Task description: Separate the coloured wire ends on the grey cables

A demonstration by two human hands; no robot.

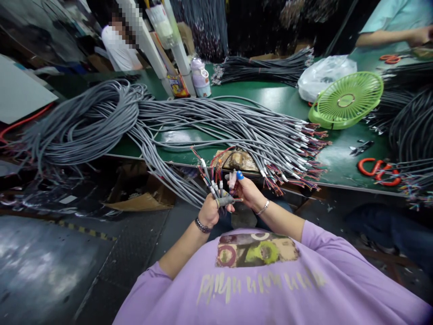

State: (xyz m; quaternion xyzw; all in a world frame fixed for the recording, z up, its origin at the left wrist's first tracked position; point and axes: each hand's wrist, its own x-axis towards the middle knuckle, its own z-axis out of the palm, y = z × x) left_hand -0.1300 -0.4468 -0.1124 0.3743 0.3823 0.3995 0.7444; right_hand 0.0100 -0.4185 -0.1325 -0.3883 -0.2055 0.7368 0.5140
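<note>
My left hand [210, 211] is closed around a small bunch of grey cables [176, 183] just in front of the table edge. Their stripped ends, with white collars and thin coloured wires [207, 170], fan out above the fist. A grey wrapping [224, 200] shows at its fingers. Close beside it on the right, my right hand [249, 192] has its fingers drawn together, with a blue cover [240, 175] on one fingertip and a pale pinkish wrap on another. Whatever lies between those fingers is too small to make out.
A thick bundle of grey cables [216, 115] covers the green table [275, 97], coiled at left [84, 122]. A brown lump [238, 160] sits at the edge. Rightward are a green fan [347, 101], orange-handled scissors [379, 171] and small cutters [361, 148]. Other people work opposite.
</note>
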